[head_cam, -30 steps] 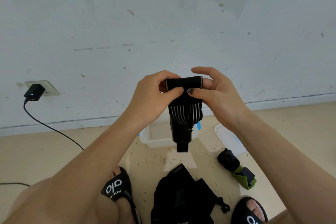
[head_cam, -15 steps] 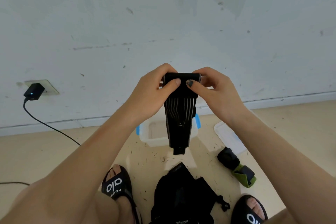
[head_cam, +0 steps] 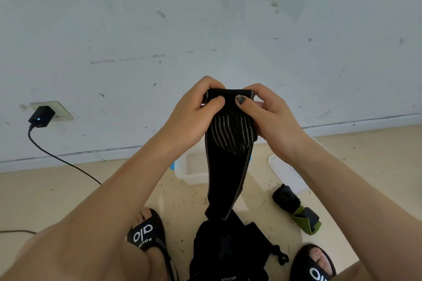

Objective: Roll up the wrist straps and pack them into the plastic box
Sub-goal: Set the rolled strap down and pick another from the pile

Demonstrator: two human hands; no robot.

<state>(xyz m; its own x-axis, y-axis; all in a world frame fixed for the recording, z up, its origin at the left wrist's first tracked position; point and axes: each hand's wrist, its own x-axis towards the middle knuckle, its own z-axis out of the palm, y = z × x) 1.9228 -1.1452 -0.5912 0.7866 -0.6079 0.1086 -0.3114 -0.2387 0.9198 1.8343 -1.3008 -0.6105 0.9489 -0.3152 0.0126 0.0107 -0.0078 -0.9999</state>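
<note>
Strap [head_cam: 228, 162], black with grey edging and a striped grey section, was held up in front of the wall [head_cam: 205, 18] by both hands. Left hand [head_cam: 194, 116] gripped the top end, fingers curled over the back and thumb pressed on the front face of the rolled part. Right hand [head_cam: 271, 116] gripped the same roll from the other side, fingers curled behind and thumb, nail painted dark, lying flat on the front. The two thumbs nearly met at the middle of the roll. Only the top end was rolled; the rest of the strap hung straight down between the forearms, narrowing toward its lower tip, which reached the dark pile below.

Box [head_cam: 194, 169], clear plastic with a blue latch on its left side, sat open on the floor [head_cam: 57, 189] close to the wall, directly behind the hanging strap and partly hidden by it. Contents of the box could not be told. Lid [head_cam: 283, 171] lay flat on the floor right of the box, partly under the right forearm.

Rolled strap [head_cam: 285, 197], black, lay on the floor near the lid, touching a green-and-black roll [head_cam: 306, 220] beside it. Pile of black fabric [head_cam: 228, 248] lay on the floor between the two slippers; left slipper [head_cam: 146, 235] and right slipper [head_cam: 312, 264] both black with white lettering.

Charger [head_cam: 42, 116] was plugged into a wall socket at left, small light on, cable [head_cam: 61, 159] trailing down to the floor.
</note>
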